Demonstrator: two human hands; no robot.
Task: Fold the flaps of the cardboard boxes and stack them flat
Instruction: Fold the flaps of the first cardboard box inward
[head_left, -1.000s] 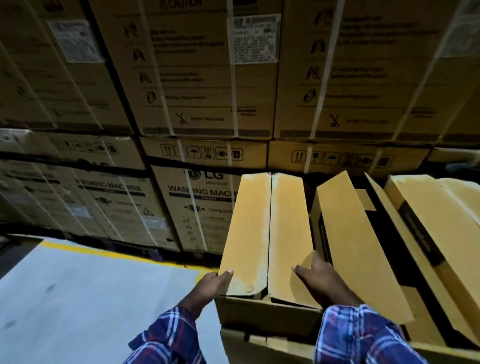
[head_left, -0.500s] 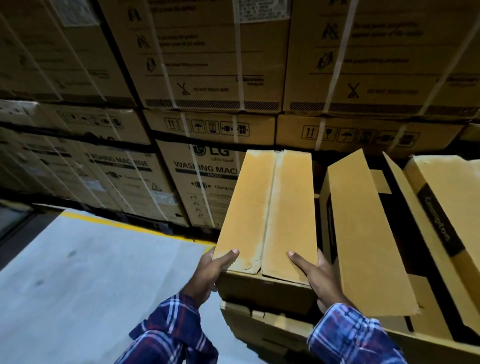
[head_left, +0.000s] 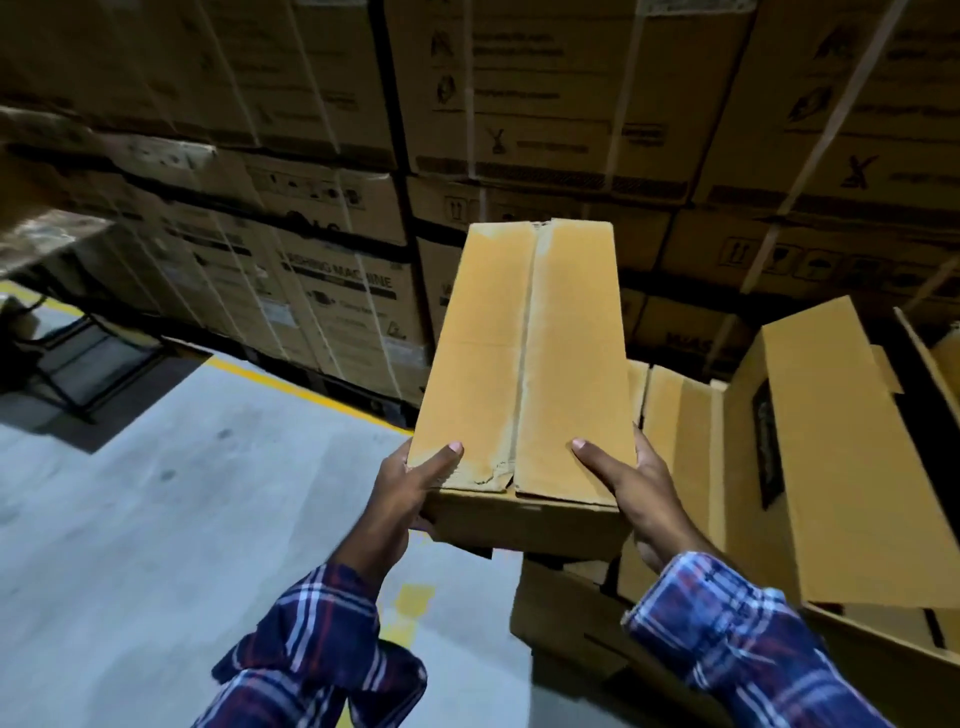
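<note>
My left hand (head_left: 402, 486) grips the near left corner of the folded box (head_left: 524, 364), thumb laid over the top flap, the other fingers curled out of sight underneath. My right hand (head_left: 631, 486) mirrors it at the near right corner, thumb on top, fingers wrapped below. Both hands are clamped on the same box, and I see nothing else in either of them.

The box is up in the air, clear of everything under it. Its long axis runs straight away from me, near end in my grip, far end tilted up toward the wall of cartons (head_left: 311, 171). Its two top flaps are closed and meet at a seam down the middle; the near edge of the left flap looks torn and ragged. Both hands sit equally near, one on each side of that seam, so I judge the coming move is a two-handed carry or set-down, and I would watch that far end for droop.

Just right of my right hand lie the open boxes (head_left: 831, 467): I count at least two with flaps standing up, and another box or panel below them, though the overlap makes the number uncertain. To the left is bare grey floor (head_left: 156, 493) with a yellow line (head_left: 306, 392) along the foot of the cartons. One box in hand, two hands on it.
</note>
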